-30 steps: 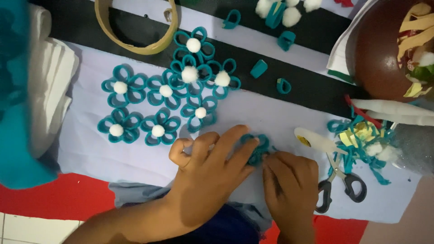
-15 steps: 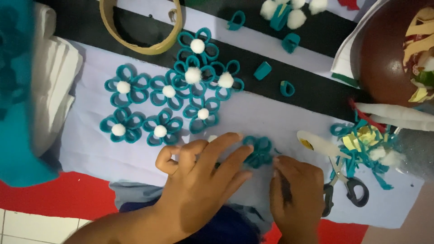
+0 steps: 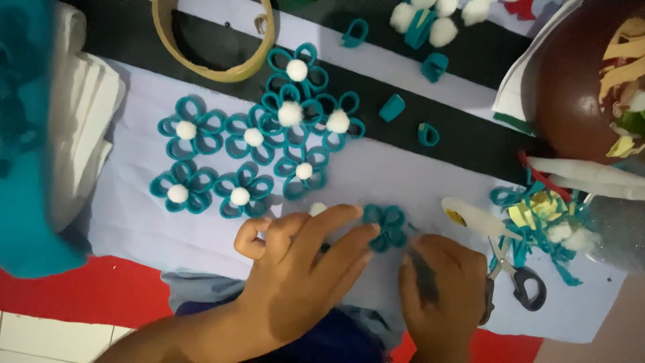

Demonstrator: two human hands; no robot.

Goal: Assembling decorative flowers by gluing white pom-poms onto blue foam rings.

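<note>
On the cloth (image 3: 134,222) — eight pompom flowers (image 3: 240,191).

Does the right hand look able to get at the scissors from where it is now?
Probably yes. The right hand rests on the pale cloth directly beside the scissors, whose black handles lie next to its knuckles. Nothing lies between them; the pile of teal scraps sits farther up, off the handles.

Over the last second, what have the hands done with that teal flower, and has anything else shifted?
The right hand has drawn back off the unfinished teal flower, which now lies uncovered; only the left hand fingertips touch it. A white pompom now shows beside the left fingers. The finished flowers, scissors and wooden hoop lie as before.
</note>
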